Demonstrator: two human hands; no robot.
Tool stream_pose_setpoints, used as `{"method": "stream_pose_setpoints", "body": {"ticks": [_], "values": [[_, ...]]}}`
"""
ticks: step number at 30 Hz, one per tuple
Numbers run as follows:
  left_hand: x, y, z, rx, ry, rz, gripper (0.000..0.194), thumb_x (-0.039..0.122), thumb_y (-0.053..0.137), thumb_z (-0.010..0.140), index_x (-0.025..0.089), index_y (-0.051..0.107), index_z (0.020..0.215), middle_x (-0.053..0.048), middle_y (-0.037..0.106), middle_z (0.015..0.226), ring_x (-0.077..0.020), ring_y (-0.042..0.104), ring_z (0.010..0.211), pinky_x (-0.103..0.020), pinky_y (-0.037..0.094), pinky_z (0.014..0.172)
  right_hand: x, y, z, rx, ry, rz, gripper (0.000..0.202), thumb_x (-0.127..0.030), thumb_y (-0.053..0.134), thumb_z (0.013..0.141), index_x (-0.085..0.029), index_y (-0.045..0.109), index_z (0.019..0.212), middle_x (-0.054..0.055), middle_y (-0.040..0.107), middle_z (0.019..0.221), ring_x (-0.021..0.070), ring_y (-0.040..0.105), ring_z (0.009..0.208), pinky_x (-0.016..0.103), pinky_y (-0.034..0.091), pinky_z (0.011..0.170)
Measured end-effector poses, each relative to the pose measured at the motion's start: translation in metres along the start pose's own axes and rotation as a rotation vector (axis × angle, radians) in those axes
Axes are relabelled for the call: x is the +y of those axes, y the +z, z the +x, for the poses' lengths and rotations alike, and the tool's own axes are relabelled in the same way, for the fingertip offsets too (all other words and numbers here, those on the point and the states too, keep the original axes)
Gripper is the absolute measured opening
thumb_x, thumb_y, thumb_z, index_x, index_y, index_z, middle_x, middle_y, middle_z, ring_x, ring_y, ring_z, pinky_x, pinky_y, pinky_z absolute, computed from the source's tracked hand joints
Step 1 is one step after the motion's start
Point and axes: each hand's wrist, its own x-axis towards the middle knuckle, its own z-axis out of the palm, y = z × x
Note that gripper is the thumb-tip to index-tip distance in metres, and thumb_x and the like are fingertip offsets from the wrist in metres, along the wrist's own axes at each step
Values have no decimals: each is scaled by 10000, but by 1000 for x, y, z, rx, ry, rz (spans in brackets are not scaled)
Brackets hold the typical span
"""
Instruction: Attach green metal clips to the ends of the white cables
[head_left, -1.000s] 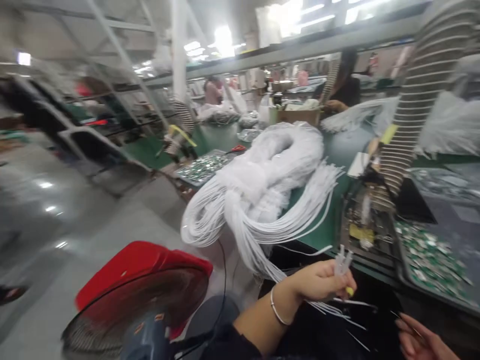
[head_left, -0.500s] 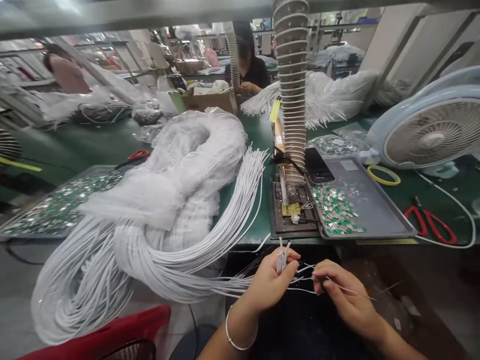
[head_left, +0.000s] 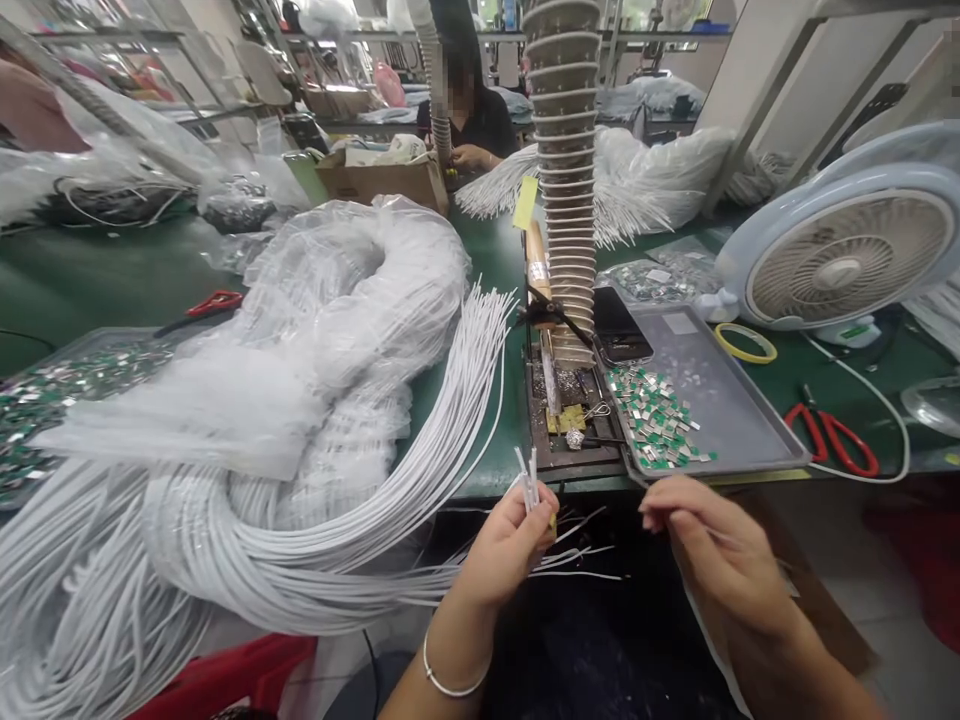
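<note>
My left hand point(head_left: 504, 545) is closed around several white cable ends point(head_left: 530, 482), which poke up above its fingers at the table's front edge. More white cables run from the big looped bundle point(head_left: 300, 535) on the left towards this hand, and loose ends stick out to its right. My right hand point(head_left: 724, 550) is held apart on the right, its fingers curled together below the tray's front edge. What lies between those fingers, if anything, is too small to make out.
A soldering stand point(head_left: 574, 455) sits beneath a ribbed hose point(head_left: 564, 180). Right of it are a grey tray point(head_left: 739, 420) with small green boards, a phone point(head_left: 621, 325), yellow tape point(head_left: 746, 343), red-handled cutters point(head_left: 832, 435) and a fan point(head_left: 840, 250). A person works across the table.
The view has shifted to the right. My right hand has moved away from the cable ends, and the thin strand seen at its fingers no longer shows. My left hand still grips its cables.
</note>
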Motion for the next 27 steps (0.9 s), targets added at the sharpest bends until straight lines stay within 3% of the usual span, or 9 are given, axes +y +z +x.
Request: {"method": "stream_pose_setpoints", "body": {"ticks": [3,5,14,20,24,27], "values": [[5,3,4,43,69,-139,264,349,727,715,154,552,748,34,461,671,-44,352,492,-228,257,508,9,-17,14,153,76,-279,134,-192,492,875,-216,618,913,34,636,803,142,602,695,271,507,671],[10,7,6,56,83,-172,233,319,727,719,152,571,767,25,476,688,-51,372,509,-232,269,521,15,-24,26,163,91,-451,112,-221,504,864,-215,614,885,36,648,819,157,615,755,278,503,713],[17,13,16,143,103,-229,227,280,755,686,136,627,806,-5,546,756,-58,412,542,-245,311,547,33,-32,59,-133,308,-725,122,-273,503,815,-217,612,824,14,670,760,162,617,669,261,449,572],[13,15,16,198,110,-218,247,294,775,664,127,634,779,-1,573,712,-55,414,524,-244,318,548,33,-27,61,-155,337,-772,149,-244,472,811,-221,619,817,9,664,743,153,601,629,254,424,542],[11,15,16,229,97,-168,272,304,763,677,113,631,818,33,510,547,-71,421,517,-242,314,546,37,-26,59,-64,236,-791,162,-228,457,812,-211,616,839,30,664,772,169,611,674,272,440,578],[10,16,16,264,83,-155,294,302,767,661,114,613,828,32,521,587,-56,408,491,-233,304,515,37,-24,57,61,111,-782,172,-223,453,813,-197,612,875,48,653,782,177,609,700,283,454,609]]}}
